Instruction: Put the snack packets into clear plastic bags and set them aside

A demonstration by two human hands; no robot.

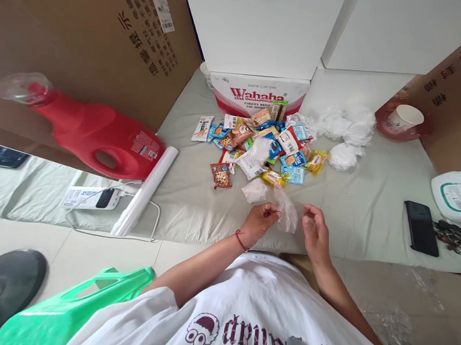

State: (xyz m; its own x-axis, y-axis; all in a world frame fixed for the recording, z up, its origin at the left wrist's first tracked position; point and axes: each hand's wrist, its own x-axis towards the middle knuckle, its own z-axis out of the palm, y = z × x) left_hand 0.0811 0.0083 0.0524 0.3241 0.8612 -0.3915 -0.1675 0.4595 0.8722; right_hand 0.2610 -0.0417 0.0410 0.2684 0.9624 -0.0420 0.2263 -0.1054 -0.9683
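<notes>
Between thumb and fingers, my left hand (pixel 261 222) pinches a thin clear plastic bag (pixel 287 216) that hangs limp to the right. My right hand (pixel 315 232) is beside the bag, slightly apart from it, with its fingers partly curled and spread. Just beyond both hands lies a pile of small wrapped snacks (pixel 266 144) in brown, blue, yellow and white packets. Another crumpled clear plastic piece (pixel 255 191) rests near the bag. To the right of the pile sit several bunched clear plastic bundles (pixel 344 155).
A Wahaba-style printed carton (pixel 262 93) stands behind the snacks. At left lie a red jug (pixel 107 138), a white plastic roll (pixel 145 190) and a power bank (pixel 91 197) with its cable. At right are a paper cup (pixel 404 117), a black phone (pixel 421 228) and keys (pixel 451 236).
</notes>
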